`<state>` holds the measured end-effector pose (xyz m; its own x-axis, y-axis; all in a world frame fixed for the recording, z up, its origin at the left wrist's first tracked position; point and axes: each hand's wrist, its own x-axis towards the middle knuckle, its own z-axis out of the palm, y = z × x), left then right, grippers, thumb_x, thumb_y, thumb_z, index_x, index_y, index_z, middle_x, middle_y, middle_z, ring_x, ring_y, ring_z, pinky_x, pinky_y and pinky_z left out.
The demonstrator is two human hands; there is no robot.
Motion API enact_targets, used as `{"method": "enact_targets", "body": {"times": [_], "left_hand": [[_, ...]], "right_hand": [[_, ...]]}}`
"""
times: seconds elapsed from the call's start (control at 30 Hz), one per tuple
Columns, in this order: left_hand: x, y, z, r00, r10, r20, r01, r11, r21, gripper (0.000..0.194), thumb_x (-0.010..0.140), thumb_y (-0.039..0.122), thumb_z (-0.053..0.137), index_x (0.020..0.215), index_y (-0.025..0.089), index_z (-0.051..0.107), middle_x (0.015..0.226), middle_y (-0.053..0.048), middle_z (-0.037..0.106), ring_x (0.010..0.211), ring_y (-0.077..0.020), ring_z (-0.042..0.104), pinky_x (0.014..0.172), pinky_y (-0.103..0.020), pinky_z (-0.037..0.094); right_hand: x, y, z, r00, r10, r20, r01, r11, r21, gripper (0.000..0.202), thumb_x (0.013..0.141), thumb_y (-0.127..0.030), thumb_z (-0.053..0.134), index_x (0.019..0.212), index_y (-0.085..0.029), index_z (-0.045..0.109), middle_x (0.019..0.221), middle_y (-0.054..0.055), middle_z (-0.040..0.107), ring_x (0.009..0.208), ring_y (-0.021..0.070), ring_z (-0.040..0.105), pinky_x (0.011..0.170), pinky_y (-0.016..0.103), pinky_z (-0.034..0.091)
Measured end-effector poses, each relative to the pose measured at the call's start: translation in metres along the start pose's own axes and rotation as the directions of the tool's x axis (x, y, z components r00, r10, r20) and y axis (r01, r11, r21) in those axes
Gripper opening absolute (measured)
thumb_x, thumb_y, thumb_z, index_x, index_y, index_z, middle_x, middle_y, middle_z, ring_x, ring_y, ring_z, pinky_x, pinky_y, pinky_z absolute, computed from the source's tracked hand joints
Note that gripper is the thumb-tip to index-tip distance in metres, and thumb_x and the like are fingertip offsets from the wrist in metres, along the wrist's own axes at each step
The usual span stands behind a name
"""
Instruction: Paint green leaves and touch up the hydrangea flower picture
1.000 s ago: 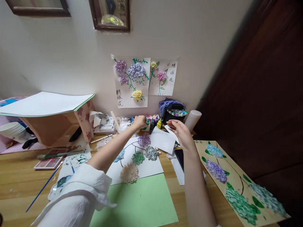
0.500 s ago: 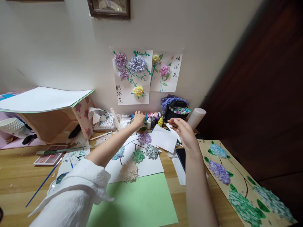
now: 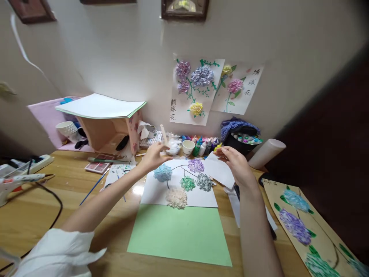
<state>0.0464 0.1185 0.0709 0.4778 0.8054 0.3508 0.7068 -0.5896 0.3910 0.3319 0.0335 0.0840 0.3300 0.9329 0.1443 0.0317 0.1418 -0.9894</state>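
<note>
The left hand (image 3: 155, 157) has moved leftward, away from the paint bottles (image 3: 203, 148).

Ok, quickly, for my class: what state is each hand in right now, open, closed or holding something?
Left hand: open, nothing seen in it.
Right hand: loosely curled; whether it holds anything cannot be told.
</note>
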Motion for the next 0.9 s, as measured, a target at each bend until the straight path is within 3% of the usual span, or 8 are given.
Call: {"method": "enact_targets", "body": {"times": [0.07, 0.17, 0.27, 0.33, 0.37, 0.47, 0.57, 0.9], "left_hand": [[-0.044, -0.032, -0.028, 0.982, -0.159, -0.098, 0.151, 0.985, -0.081, 0.031, 0.087, 0.045, 0.054, 0.099, 0.02, 0.067, 0.105, -0.007, 0.068, 0.1, -0.0214, 0.061, 0.087, -0.028, 0.045], [-0.108, -0.081, -0.065, 0.829, -0.533, -0.17, 0.55, 0.831, 0.081, 0.037, 0.092, 0.041, 0.037, 0.1, 0.022, 0.068, 0.108, -0.006, 0.07, 0.101, -0.0223, 0.062, 0.083, -0.027, 0.044], [-0.16, -0.116, -0.088, 0.707, -0.682, -0.186, 0.707, 0.685, 0.175, 0.037, 0.089, 0.039, 0.038, 0.096, 0.018, 0.069, 0.104, -0.015, 0.071, 0.098, -0.0315, 0.063, 0.075, -0.034, 0.043], [-0.185, -0.127, -0.092, 0.648, -0.743, -0.17, 0.76, 0.614, 0.213, 0.038, 0.088, 0.039, 0.04, 0.094, 0.015, 0.069, 0.104, -0.019, 0.07, 0.097, -0.0349, 0.063, 0.07, -0.035, 0.041], [-0.194, -0.13, -0.092, 0.63, -0.763, -0.147, 0.773, 0.595, 0.221, 0.037, 0.088, 0.039, 0.041, 0.091, 0.015, 0.069, 0.103, -0.019, 0.071, 0.096, -0.0346, 0.064, 0.068, -0.034, 0.04], [-0.211, -0.133, -0.082, 0.605, -0.795, -0.044, 0.784, 0.585, 0.208, 0.032, 0.085, 0.042, 0.048, 0.077, 0.019, 0.07, 0.09, -0.013, 0.075, 0.087, -0.0284, 0.066, 0.063, -0.029, 0.038], [-0.216, -0.132, -0.073, 0.574, -0.818, 0.028, 0.802, 0.569, 0.183, 0.028, 0.077, 0.045, 0.058, 0.071, 0.02, 0.07, 0.085, -0.012, 0.075, 0.082, -0.0269, 0.067, 0.06, -0.027, 0.036], [-0.21, -0.125, -0.07, 0.551, -0.826, 0.115, 0.819, 0.562, 0.113, 0.021, 0.069, 0.041, 0.066, 0.06, 0.022, 0.067, 0.066, -0.007, 0.071, 0.073, -0.0248, 0.066, 0.059, -0.028, 0.036]], "right_hand": [[-0.007, 0.002, 0.02, 0.996, -0.02, 0.088, 0.026, 0.998, -0.063, 0.036, 0.072, -0.055, 0.063, 0.075, -0.019, 0.065, 0.069, 0.002, 0.067, 0.065, 0.0145, 0.058, 0.062, 0.026, 0.043], [-0.027, 0.006, 0.068, 0.951, -0.046, 0.307, 0.101, 0.981, -0.165, 0.037, 0.083, -0.052, 0.051, 0.074, -0.018, 0.063, 0.059, 0.0, 0.061, 0.055, 0.0126, 0.05, 0.054, 0.025, 0.038], [-0.058, 0.012, 0.136, 0.78, 0.019, 0.625, 0.278, 0.885, -0.374, 0.026, 0.09, -0.037, 0.047, 0.082, -0.019, 0.063, 0.072, 0.002, 0.067, 0.067, 0.0142, 0.057, 0.063, 0.026, 0.041], [-0.079, 0.02, 0.184, 0.643, 0.043, 0.764, 0.531, 0.694, -0.486, 0.016, 0.089, -0.029, 0.051, 0.086, -0.019, 0.064, 0.087, 0.005, 0.07, 0.085, 0.0175, 0.06, 0.072, 0.027, 0.042], [-0.088, 0.026, 0.206, 0.606, 0.089, 0.791, 0.61, 0.585, -0.534, 0.015, 0.089, -0.028, 0.052, 0.088, -0.019, 0.064, 0.092, 0.006, 0.071, 0.092, 0.019, 0.06, 0.074, 0.027, 0.042], [-0.109, 0.048, 0.259, 0.618, 0.146, 0.773, 0.623, 0.509, -0.594, 0.016, 0.088, -0.02, 0.048, 0.091, -0.014, 0.063, 0.098, 0.013, 0.07, 0.096, 0.0229, 0.062, 0.076, 0.029, 0.043], [-0.119, 0.067, 0.289, 0.636, 0.184, 0.749, 0.619, 0.458, -0.638, 0.021, 0.084, -0.015, 0.049, 0.1, -0.01, 0.061, 0.104, 0.018, 0.069, 0.1, 0.026, 0.062, 0.078, 0.031, 0.044], [-0.135, 0.077, 0.311, 0.751, 0.312, 0.582, 0.489, 0.33, -0.807, 0.033, 0.084, -0.012, 0.045, 0.115, -0.005, 0.057, 0.11, 0.024, 0.067, 0.1, 0.029, 0.066, 0.076, 0.033, 0.049]]}}
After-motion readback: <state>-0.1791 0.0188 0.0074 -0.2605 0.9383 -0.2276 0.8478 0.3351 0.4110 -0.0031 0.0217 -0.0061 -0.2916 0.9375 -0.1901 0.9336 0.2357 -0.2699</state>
